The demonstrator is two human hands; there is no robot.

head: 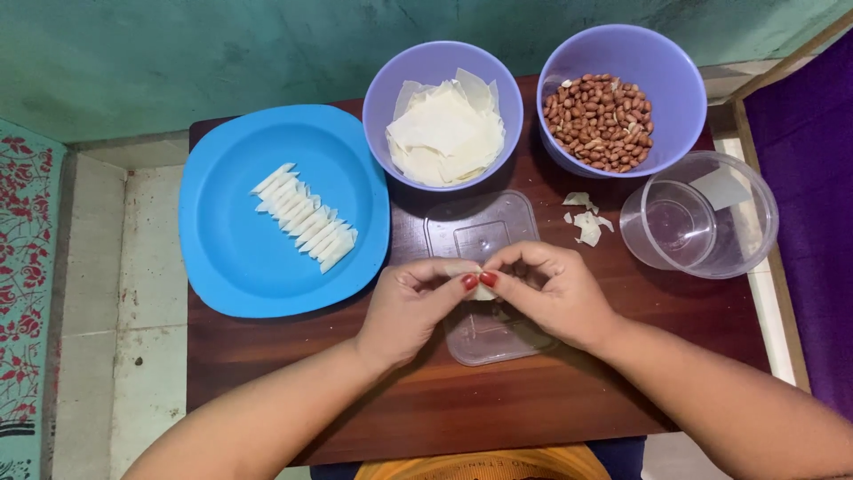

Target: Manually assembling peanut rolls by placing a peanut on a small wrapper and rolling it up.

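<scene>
both hands meet over the middle of the dark wooden table [533, 409] — the left hand [404, 311] and the right hand [555, 298] pinch one small pale pastry piece [478, 283] between their fingertips, tightly closed on it, just above a clear plastic lid [484, 267] lying flat. to the left sits a blue plate [231, 258] with a slanted row of folded pastries [305, 218]. behind the hands stand a purple bowl of pastry sheets [444, 133] and a purple bowl of peanuts [600, 120]. a clear round container [702, 218] stands at the right, pastry scraps [586, 222] just beside it.
</scene>
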